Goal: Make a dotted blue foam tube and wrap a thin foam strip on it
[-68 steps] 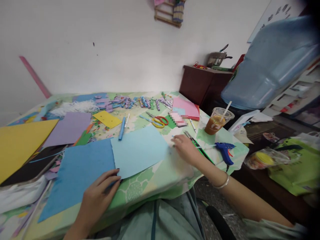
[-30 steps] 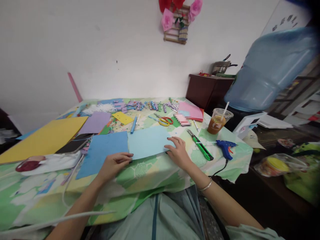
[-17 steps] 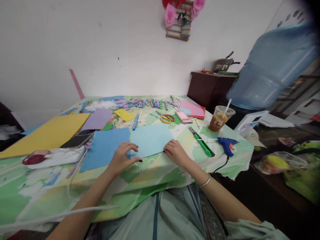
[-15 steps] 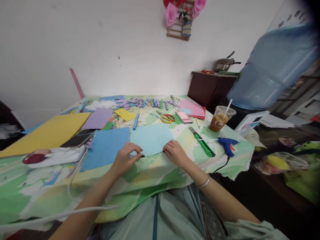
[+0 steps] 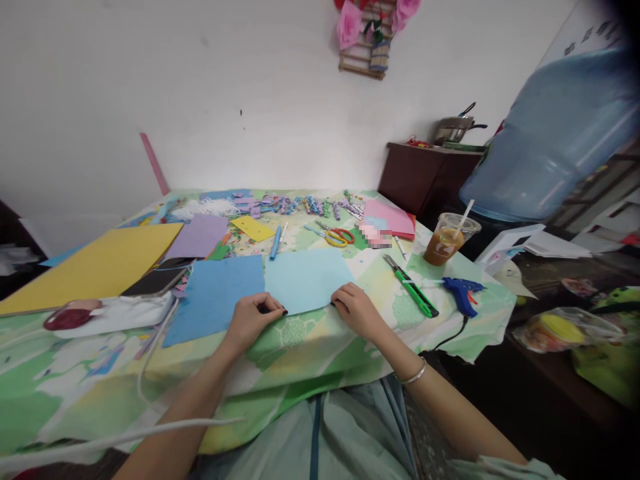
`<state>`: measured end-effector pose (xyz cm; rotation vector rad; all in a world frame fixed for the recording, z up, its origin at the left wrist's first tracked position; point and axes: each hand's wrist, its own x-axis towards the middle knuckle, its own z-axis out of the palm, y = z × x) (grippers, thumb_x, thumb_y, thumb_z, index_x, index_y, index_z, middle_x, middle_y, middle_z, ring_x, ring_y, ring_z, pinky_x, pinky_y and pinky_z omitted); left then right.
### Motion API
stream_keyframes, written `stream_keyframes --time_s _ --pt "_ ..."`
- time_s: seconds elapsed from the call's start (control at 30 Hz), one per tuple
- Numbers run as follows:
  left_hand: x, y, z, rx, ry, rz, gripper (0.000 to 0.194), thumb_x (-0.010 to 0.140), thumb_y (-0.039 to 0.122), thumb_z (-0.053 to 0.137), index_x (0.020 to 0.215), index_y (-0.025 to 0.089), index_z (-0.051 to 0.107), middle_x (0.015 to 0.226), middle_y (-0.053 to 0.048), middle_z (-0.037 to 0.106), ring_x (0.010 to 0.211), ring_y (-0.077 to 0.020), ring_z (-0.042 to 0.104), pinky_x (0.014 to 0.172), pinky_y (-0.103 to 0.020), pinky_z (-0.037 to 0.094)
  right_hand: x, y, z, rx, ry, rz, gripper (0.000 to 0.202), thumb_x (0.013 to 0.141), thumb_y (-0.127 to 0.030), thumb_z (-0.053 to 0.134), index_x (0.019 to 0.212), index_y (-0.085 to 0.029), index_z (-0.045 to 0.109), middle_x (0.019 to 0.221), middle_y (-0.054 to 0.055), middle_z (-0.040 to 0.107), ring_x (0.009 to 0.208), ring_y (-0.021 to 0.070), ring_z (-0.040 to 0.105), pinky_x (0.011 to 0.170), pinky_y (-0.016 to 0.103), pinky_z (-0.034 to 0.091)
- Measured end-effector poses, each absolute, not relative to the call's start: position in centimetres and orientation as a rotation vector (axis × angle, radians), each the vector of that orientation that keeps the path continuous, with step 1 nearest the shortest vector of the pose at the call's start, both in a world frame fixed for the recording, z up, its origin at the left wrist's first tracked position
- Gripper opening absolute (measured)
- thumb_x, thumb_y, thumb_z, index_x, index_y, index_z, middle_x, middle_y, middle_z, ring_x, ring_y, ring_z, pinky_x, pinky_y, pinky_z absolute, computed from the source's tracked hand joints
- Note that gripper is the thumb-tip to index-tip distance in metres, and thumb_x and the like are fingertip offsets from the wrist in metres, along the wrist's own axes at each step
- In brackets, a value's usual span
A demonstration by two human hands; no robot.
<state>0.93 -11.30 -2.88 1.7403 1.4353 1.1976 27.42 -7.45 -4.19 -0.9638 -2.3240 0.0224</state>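
Note:
A light blue sheet (image 5: 307, 277) lies flat on the patterned tablecloth in front of me. My left hand (image 5: 256, 319) has thumb and fingertips pinched together at the sheet's near left corner. At its near right edge, my right hand (image 5: 356, 308) has its curled fingers closed on the paper. Left of the light sheet is a darker blue sheet (image 5: 217, 293), with my left hand over its right edge. A blue pen (image 5: 275, 243) and scissors (image 5: 336, 235) lie beyond the light sheet. The green cutter (image 5: 413, 287) is to its right.
A drink cup (image 5: 443, 241) and a blue glue gun (image 5: 463, 295) with a cord stand or lie at the right. Yellow (image 5: 100, 260) and purple sheets, a phone (image 5: 156, 279) and a white cable are left. Curled paper pieces line the back.
My left thumb and fingers have come together at the paper's corner. My right hand stays at the right edge. The view has shifted slightly.

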Motion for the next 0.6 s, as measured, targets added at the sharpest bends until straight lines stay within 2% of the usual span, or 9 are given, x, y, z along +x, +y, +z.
stream_keyframes --time_s 0.2,0.4,0.53,0.6 --pt "0.9 -11.0 -3.0 1.689 1.446 1.171 0.010 0.066 0.026 0.064 0.062 0.017 0.064 0.071 -0.005 0.073 0.066 -0.0185 0.066 0.060 -0.027 0.049 27.4 -7.6 -4.1 -0.960 -2.310 0.044 0.017 0.088 -0.008 0.048 0.085 -0.017 0.062 0.082 0.008 0.062 0.083 0.0204 0.053 0.074 0.032 0.044" --pt "1.0 -10.9 -3.2 1.701 1.419 1.175 0.013 0.067 0.025 0.059 0.068 0.017 0.068 0.076 -0.007 0.075 0.073 -0.0210 0.069 0.068 -0.031 0.053 27.6 -7.6 -4.2 -0.914 -2.301 0.053 0.019 0.086 -0.007 0.047 0.085 -0.018 0.063 0.082 0.007 0.062 0.083 0.0200 0.053 0.073 0.032 0.044" --pt "1.3 -11.3 -2.8 1.733 1.451 1.297 0.020 0.073 0.033 0.058 0.081 0.018 0.070 0.091 -0.007 0.075 0.082 -0.0202 0.068 0.074 -0.030 0.053 27.6 -7.9 -4.0 -0.878 -2.251 0.038 0.012 0.086 -0.014 0.051 0.088 -0.018 0.062 0.084 0.008 0.063 0.083 0.0205 0.053 0.074 0.034 0.044" --pt "0.5 -12.2 -2.6 1.753 1.515 1.405 0.020 0.075 0.037 0.059 0.077 0.019 0.067 0.092 -0.006 0.073 0.084 -0.0193 0.065 0.076 -0.029 0.051 28.0 -8.7 -4.0 -0.873 -2.197 0.018 0.013 0.089 -0.018 0.048 0.087 -0.018 0.061 0.085 0.009 0.062 0.083 0.0210 0.053 0.074 0.036 0.043"
